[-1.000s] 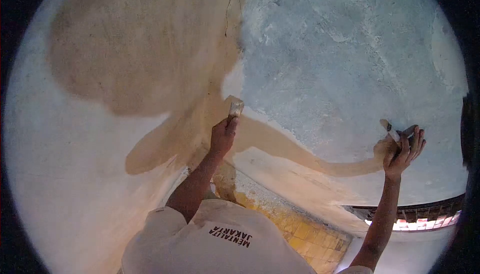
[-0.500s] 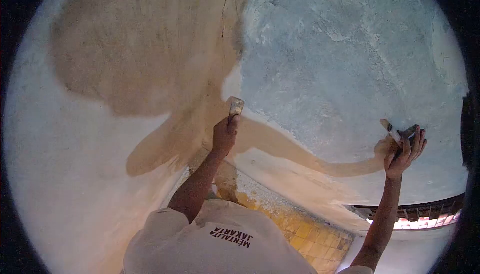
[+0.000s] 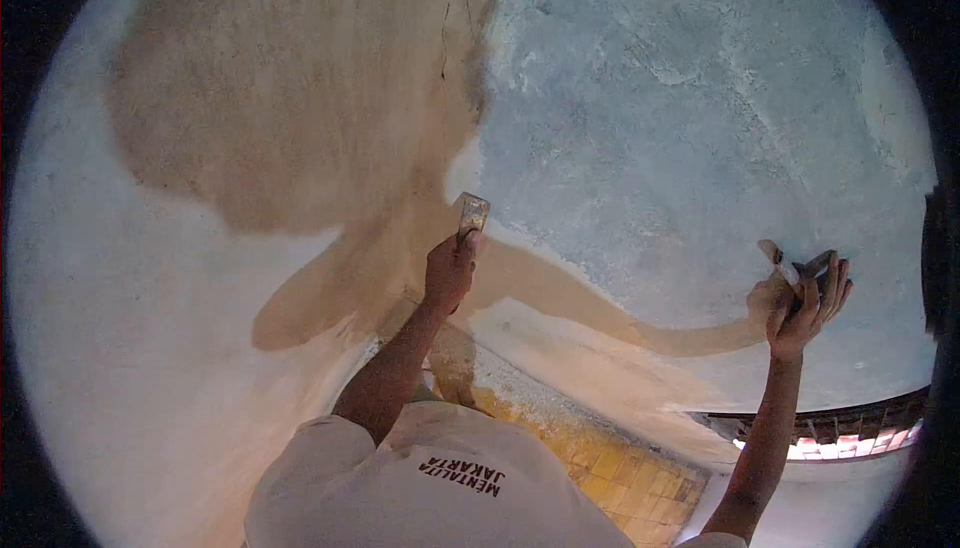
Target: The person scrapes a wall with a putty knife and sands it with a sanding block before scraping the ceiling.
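Observation:
My left hand (image 3: 450, 273) is closed around a putty knife (image 3: 474, 212), whose worn, light-smeared blade points up close to the wall corner. Over at the right, my right hand (image 3: 797, 323) is raised against the bluish wall (image 3: 640, 148). It grips a hand tool with a brown end and a whitish middle (image 3: 788, 273), likely a scraper; a dark flat part shows beneath the fingers. The palm and fingers hide most of this tool, so its exact kind cannot be made out.
A thin crack (image 3: 446, 38) runs down near the corner. My shadow (image 3: 290, 98) falls across the pale left wall (image 3: 120, 288). Below are yellow tiles (image 3: 620, 478) and a dark-edged opening (image 3: 850, 428) at the lower right.
The right hand and its tool have shifted very slightly on the wall. My left hand with the putty knife stays almost in the same place.

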A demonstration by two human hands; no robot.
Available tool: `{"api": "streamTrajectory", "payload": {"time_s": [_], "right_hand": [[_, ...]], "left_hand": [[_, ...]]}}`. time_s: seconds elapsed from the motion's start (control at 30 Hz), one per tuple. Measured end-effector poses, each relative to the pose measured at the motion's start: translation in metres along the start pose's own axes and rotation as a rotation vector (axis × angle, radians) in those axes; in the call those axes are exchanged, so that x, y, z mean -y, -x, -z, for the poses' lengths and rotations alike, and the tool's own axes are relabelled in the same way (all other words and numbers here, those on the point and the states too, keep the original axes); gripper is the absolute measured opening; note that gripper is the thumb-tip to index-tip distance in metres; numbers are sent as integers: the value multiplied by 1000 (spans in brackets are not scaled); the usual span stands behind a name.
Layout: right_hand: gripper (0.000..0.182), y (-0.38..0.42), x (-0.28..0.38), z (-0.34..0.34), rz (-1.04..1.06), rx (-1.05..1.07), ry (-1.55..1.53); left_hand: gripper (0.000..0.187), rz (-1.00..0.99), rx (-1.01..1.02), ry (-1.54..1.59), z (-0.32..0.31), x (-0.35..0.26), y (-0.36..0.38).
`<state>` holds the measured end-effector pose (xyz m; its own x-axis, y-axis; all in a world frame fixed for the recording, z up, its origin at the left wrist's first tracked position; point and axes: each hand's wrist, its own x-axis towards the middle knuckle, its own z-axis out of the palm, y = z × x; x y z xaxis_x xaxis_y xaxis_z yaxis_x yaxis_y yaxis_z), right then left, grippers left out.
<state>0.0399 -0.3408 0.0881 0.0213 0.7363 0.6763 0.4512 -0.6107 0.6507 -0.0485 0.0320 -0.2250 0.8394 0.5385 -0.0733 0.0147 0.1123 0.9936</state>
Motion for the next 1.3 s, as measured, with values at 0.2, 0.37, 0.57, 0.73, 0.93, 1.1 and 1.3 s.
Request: {"api": "streamTrajectory", "payload": {"time_s": [0.2, 0.37, 0.57, 0.73, 0.93, 1.1, 1.3], "right_hand": [[37, 4, -1, -1, -12, -4, -2], [37, 3, 1, 0, -16, 6, -22], [38, 6, 0, -1, -17, 7, -10], [36, 7, 0, 0, -39, 21, -15], [36, 9, -3, -1, -20, 16, -5], [36, 9, -3, 1, -28, 29, -2], [36, 10, -4, -3, -11, 11, 18]], "left_hand": [[37, 59, 10, 98, 5, -3, 9], [36, 60, 78, 106, 13, -1, 4], [38, 114, 7, 183, 28, -2, 8], [40, 17, 105, 25, 22, -54, -24], [43, 41, 234, 130, 35, -70, -26], [43, 190, 231, 200, 46, -50, -6], [42, 74, 212, 173, 35, -68, -34]]}}
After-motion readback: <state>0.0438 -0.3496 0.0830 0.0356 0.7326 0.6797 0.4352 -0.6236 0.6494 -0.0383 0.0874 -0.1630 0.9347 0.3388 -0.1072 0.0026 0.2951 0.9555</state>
